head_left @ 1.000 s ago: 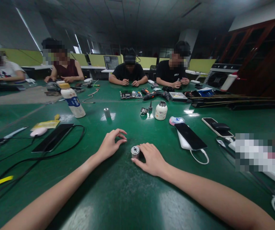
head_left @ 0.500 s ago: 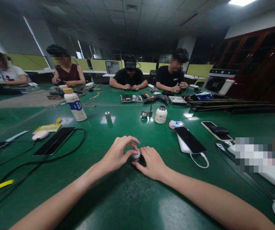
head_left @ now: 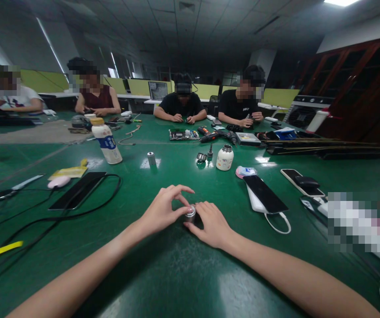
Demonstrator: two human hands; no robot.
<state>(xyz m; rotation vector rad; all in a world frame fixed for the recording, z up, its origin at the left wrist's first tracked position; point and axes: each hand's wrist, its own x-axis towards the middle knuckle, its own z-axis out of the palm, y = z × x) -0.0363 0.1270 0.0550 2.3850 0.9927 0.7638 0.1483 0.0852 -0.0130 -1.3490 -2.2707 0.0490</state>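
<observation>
A small silvery metal cylinder [head_left: 190, 215] stands upright on the green table [head_left: 163, 274]. My right hand [head_left: 212, 224] is wrapped round its right side, thumb in front and fingers behind. My left hand [head_left: 166, 207] reaches in from the left, its thumb on the cylinder's top and its index finger raised and curved above it. Whether the left fingers pinch anything small is not clear. Farther back stands a similar grey cylinder [head_left: 151, 159]. Beyond my hands, a white jar [head_left: 224, 158] without a lid stands beside a small dark metal piece [head_left: 210, 152] and a round lid [head_left: 201, 159].
A drink bottle [head_left: 107, 142], a tablet-like phone [head_left: 78, 191] and black cables lie left. At right are a phone on a power bank [head_left: 265, 194] and another phone [head_left: 302, 183]. Several people sit across the table near a circuit board [head_left: 183, 135] and power drills [head_left: 218, 136].
My left thumb has moved onto the cylinder's top, and the left fingers have spread a little apart from it. The view has shifted slightly. My right hand stays round the cylinder.
</observation>
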